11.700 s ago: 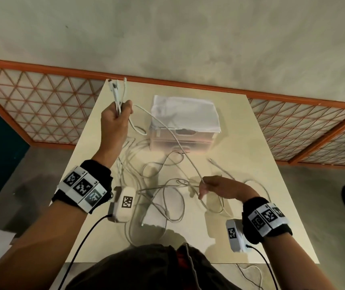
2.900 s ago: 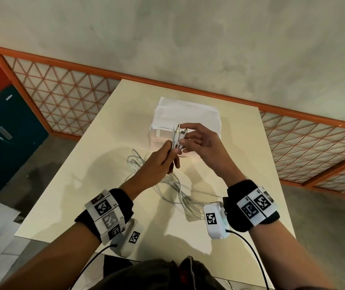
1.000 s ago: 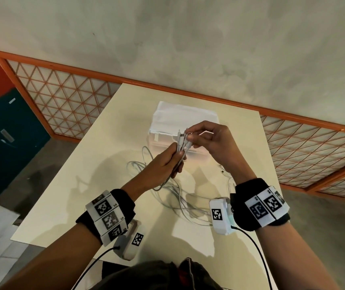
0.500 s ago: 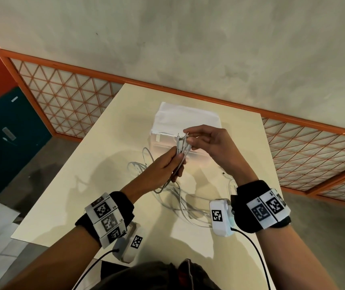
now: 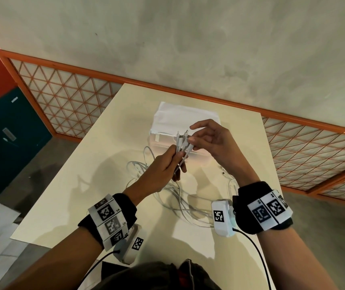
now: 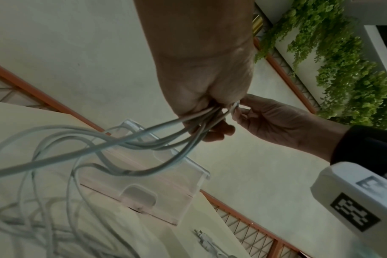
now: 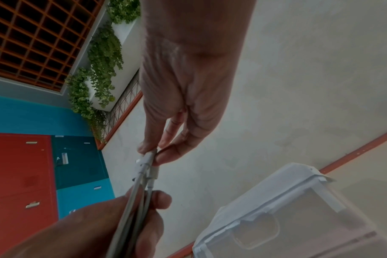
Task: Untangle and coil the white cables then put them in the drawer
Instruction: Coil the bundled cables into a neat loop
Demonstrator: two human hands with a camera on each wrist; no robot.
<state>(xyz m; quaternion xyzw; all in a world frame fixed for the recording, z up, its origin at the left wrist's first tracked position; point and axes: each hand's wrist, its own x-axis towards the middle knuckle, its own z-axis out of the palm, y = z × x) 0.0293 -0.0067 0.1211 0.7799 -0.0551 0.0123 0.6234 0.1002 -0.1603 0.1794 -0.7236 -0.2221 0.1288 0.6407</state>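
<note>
The left hand [image 5: 163, 164] grips the white cables [image 5: 181, 143] upright above the table [image 5: 83, 185], plug ends level, while the right hand [image 5: 211, 139] pinches one plug [image 7: 149, 156], likely evening them for coiling, the clear drawer [image 6: 166, 188] waiting just behind.

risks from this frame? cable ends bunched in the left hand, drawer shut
1. The left hand grips only the connector ends; the white cables trail in crossed loops on the table, so coiling now may tighten a knot.
2. The right hand pinches just one plug tip, so it could slip out of the bundle.
3. One loose connector lies apart from the bunch and may be missed.
4. The drawer looks closed while both hands are busy.
</note>
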